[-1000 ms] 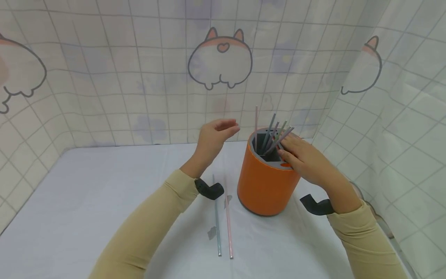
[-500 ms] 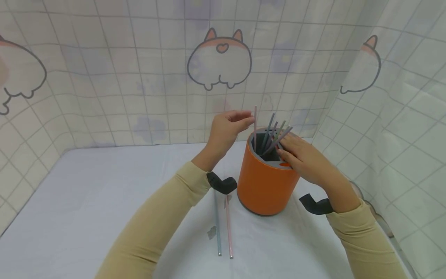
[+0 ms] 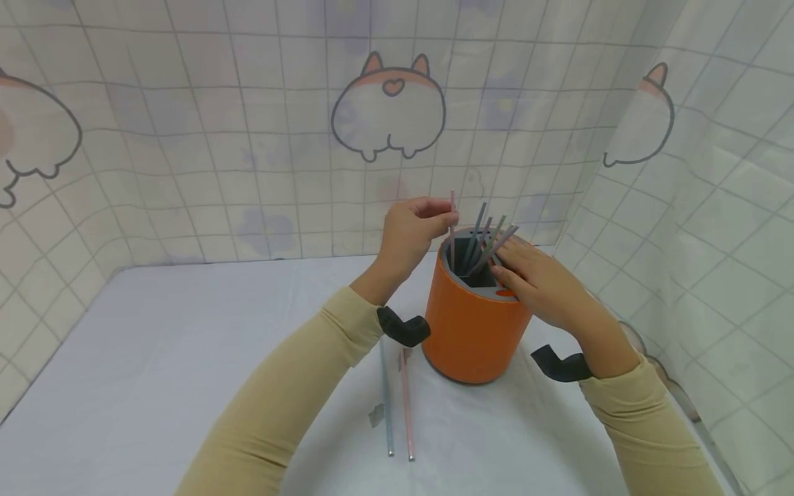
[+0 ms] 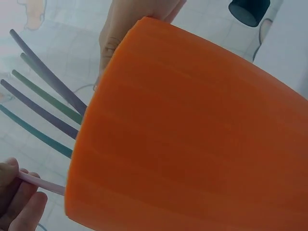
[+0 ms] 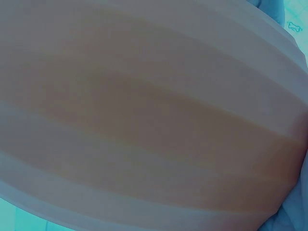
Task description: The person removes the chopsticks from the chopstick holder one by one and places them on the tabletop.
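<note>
From my remote seat, the white table point(image 3: 155, 358) filled the head view, walled by a tiled cat-print curtain point(image 3: 248, 138). On it, right of centre, stood the orange holder point(image 3: 474, 331), upright, its grey insert split into compartments. My right hand point(image 3: 540, 282) lay on the holder's rim on the right side, fingers fairly straight and pressing, curled round nothing that I could see. My left hand point(image 3: 409, 234) had closed its thumb and fingertips in a pinch on a pink straw point(image 3: 452, 227), which stood nearly upright in the holder's left compartment; the left wrist view showed the same straw nipped between fingertips point(image 4: 14, 192) just beside the orange wall.

By my reading, the job was partly done: a grey straw point(image 3: 386, 399) and a second pink straw point(image 3: 406, 406) lay side by side on the table just left of the holder, and roughly five more straws point(image 3: 490, 241) in grey, green and purple leaned right in the cup. Whether the pinched straw was going in or coming out, I could not tell. The straws looked thin, straight and light. The right wrist view showed only a blurred orange surface.
</note>
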Tool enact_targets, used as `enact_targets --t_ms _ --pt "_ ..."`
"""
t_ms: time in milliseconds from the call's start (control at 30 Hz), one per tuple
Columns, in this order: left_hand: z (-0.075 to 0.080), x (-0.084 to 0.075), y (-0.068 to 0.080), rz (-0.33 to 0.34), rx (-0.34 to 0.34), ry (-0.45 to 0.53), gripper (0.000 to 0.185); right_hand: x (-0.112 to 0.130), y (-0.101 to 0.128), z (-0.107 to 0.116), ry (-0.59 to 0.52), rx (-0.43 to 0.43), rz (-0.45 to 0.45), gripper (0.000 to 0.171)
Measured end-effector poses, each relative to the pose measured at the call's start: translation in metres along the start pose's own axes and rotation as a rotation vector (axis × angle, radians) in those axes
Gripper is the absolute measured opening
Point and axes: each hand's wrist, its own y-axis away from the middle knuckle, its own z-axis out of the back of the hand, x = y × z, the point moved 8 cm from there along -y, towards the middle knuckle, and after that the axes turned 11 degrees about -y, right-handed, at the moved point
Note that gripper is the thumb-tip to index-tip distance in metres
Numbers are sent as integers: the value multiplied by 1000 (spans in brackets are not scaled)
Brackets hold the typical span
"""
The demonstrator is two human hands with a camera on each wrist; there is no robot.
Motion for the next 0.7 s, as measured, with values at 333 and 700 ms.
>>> enact_targets --t_ms 333,700 --pt "32 -55 2 -127 -102 221 21 1 1 1 -7 2 4 56" --pt "100 -101 14 -186 -214 459 17 -1 -1 2 0 7 10 56"
